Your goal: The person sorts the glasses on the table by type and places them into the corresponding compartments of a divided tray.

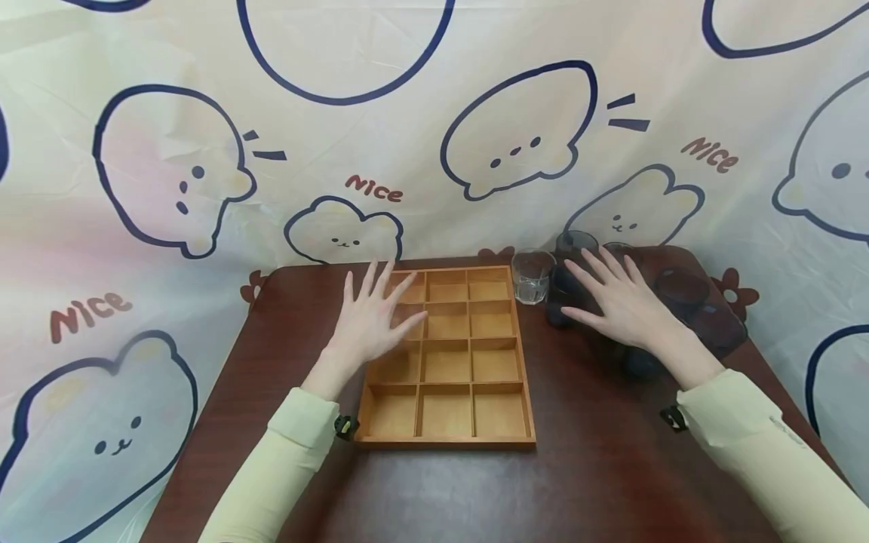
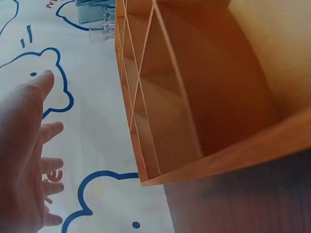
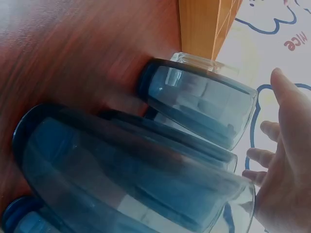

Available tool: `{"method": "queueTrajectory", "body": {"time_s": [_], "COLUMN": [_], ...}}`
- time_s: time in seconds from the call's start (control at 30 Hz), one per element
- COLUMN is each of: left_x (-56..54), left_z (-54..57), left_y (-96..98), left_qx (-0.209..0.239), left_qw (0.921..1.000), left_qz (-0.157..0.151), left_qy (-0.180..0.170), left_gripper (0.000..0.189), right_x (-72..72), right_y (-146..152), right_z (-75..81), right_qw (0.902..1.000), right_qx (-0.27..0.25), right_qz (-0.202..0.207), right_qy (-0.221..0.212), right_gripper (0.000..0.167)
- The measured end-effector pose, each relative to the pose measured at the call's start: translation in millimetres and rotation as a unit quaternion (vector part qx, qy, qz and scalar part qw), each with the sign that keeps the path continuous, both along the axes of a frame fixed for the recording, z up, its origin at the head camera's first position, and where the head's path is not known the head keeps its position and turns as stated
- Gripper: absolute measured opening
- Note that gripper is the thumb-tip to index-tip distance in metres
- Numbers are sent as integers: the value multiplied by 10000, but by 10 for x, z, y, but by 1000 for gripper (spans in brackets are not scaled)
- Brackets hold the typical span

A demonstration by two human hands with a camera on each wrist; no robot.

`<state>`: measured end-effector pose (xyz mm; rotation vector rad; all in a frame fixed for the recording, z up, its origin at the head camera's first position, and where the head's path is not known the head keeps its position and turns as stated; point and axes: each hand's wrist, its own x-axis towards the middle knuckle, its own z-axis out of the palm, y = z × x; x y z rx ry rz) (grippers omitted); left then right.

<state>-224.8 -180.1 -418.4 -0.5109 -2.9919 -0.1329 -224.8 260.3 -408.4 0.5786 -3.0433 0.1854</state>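
Note:
My left hand (image 1: pixel 366 320) hovers over the left side of a wooden compartment tray (image 1: pixel 444 445), fingers spread and holding nothing. Bare dividers of the tray (image 2: pixel 143 63) run beside that hand in the left wrist view. On the right, my other hand (image 1: pixel 624 305) is spread out above a group of dark blue tinted glasses (image 1: pixel 682 286), partly hiding them. The right wrist view shows these up close: a big blue glass (image 3: pixel 121 165) in front and a smaller one (image 3: pixel 204 104) behind. A clear glass (image 1: pixel 532 279) stands between the tray and the blue ones.
The dark reddish-brown table (image 1: pixel 462 498) extends in front of the tray and along both sides. A pale cloth (image 1: pixel 421 151) printed with cartoon bears hangs at the back and sides of the table. Dark wristbands (image 1: pixel 346 427) show at both cuffs.

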Motion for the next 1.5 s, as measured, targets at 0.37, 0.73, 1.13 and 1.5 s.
{"method": "queueTrajectory", "body": {"time_s": [0.37, 0.73, 1.13, 1.5], "left_x": [269, 591, 964, 1154], "left_z": [-200, -390, -606, -656], "left_y": [-107, -215, -288, -263], "left_qx": [277, 500, 698, 693], "left_qw": [9992, 9972, 9949, 9936], "left_qz": [-83, -16, -54, -342], "left_qy": [-259, -551, -720, -825], "left_gripper": [87, 92, 96, 100], "right_x": [260, 510, 842, 1087], "right_y": [234, 537, 771, 789], "right_z": [-25, -36, -100, -273], "right_qw": [9994, 9952, 9715, 9361], "right_qx": [-300, -924, -2256, -2426], "right_qz": [-99, -172, -662, -987], "right_qy": [168, 255, 310, 2347], "right_gripper": [91, 95, 92, 85]}}
